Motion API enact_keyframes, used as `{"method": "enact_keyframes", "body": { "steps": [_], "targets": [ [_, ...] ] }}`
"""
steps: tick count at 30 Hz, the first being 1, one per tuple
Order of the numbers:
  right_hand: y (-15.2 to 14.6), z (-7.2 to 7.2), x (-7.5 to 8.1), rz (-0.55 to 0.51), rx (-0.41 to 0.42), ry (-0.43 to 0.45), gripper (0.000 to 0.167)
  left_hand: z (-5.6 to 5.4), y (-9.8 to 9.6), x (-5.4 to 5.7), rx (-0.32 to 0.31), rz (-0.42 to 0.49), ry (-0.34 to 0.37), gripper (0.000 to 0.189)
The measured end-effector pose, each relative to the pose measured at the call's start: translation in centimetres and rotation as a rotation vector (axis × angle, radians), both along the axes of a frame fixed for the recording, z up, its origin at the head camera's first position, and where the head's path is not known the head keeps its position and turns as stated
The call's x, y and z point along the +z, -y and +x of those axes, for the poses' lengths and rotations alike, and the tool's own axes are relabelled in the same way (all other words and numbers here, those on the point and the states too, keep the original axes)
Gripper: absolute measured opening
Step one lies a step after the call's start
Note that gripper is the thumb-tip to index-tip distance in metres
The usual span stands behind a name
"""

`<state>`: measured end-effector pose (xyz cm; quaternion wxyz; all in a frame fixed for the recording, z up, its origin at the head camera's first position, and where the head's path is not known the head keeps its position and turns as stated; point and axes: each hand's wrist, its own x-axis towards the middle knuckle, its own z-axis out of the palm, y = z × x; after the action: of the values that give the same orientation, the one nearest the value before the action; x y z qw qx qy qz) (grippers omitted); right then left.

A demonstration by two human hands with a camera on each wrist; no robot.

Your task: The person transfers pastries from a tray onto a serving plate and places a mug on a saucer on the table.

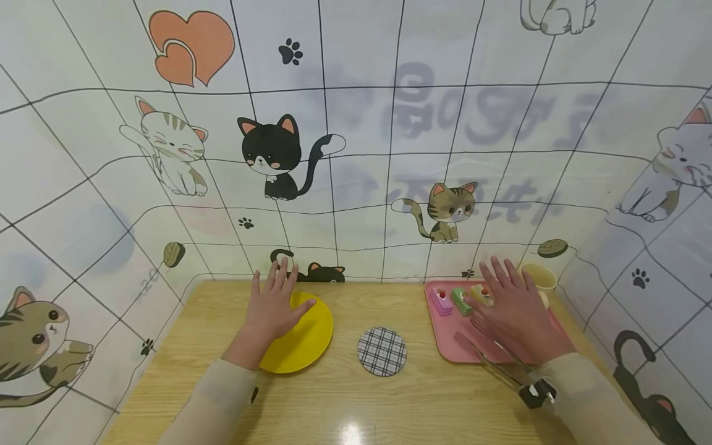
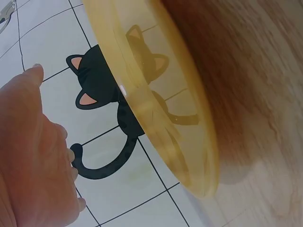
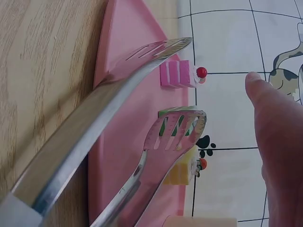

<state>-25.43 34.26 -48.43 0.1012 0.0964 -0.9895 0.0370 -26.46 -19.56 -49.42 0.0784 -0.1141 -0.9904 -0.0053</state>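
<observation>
My left hand (image 1: 271, 309) is spread flat above the left side of a yellow plate (image 1: 306, 346), its fingers straight and holding nothing. On the right, my right hand (image 1: 512, 309) is held with straight fingers over a pink tray (image 1: 450, 352). Slotted metal tongs (image 3: 90, 120) reach over the tray beneath this hand, their two arms spread apart. Toy cake slices stand along the tray's back: a pink slice (image 1: 441, 303), a green slice (image 1: 461, 301) and a yellow slice (image 1: 481, 295). The hand partly covers the yellow slice in the head view.
Between plate and tray lies a round checked coaster (image 1: 381, 351) on the wooden table (image 1: 356, 408). A pale yellow cup (image 1: 539, 278) stands at the tray's back right corner. A cat-printed sheet (image 1: 361, 185) rises behind the table and on both sides.
</observation>
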Motion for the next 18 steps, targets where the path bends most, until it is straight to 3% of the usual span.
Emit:
{"method": "enact_keyframes", "body": {
  "steps": [9,18],
  "targets": [
    [-0.5,1.1,-0.4,0.031,0.012,-0.037,0.099,0.5,0.2,0.0,-0.072,0.031,-0.012,0.096],
    [-0.6,2.8,0.7,0.011,0.073,-0.025,0.101,1.3,1.5,-0.4,-0.108,0.068,-0.034,0.088]
  ]
}}
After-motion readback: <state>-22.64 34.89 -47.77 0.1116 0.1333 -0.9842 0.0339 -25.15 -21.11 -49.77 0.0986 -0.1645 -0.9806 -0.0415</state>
